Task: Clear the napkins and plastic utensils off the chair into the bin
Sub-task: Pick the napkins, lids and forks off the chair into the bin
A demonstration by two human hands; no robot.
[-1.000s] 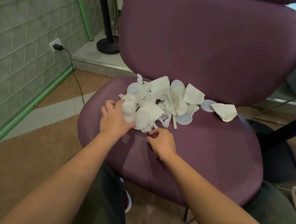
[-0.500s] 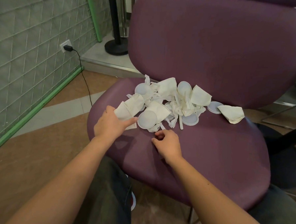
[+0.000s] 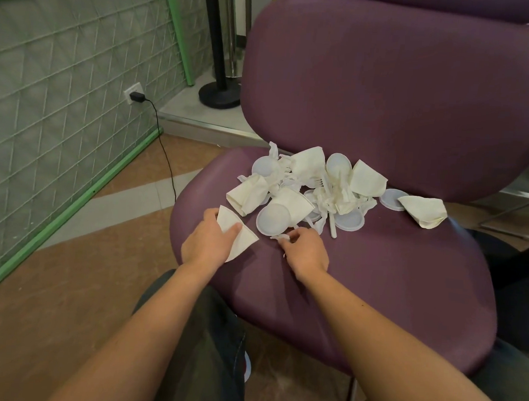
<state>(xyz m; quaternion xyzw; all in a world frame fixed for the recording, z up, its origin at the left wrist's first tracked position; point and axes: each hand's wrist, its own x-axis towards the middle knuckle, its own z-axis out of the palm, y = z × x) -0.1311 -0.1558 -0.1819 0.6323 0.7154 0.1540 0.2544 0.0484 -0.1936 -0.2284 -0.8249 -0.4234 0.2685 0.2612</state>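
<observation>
On the purple chair seat (image 3: 390,283), both hands are down at the near edge of the mess. Left hand (image 3: 207,243) has a folded napkin (image 3: 238,234) pinched, thumb pressed on top, the paper fanning out to the right of the knuckles and lying against the cushion. Right hand (image 3: 306,251), just beside it, has its fingers curled round a small white scrap (image 3: 281,237) at the fingertips; too small to tell whether that is paper or plastic. Just beyond both hands sits the pile (image 3: 307,187): crumpled napkins, round plastic lids, forks and thin white utensils all tangled together. One round lid (image 3: 273,219) lies right ahead of the right fingertips. Further off to the right of the right hand, one more napkin (image 3: 423,210) rests apart from the heap, touching another lid (image 3: 390,199). No bin in view.
</observation>
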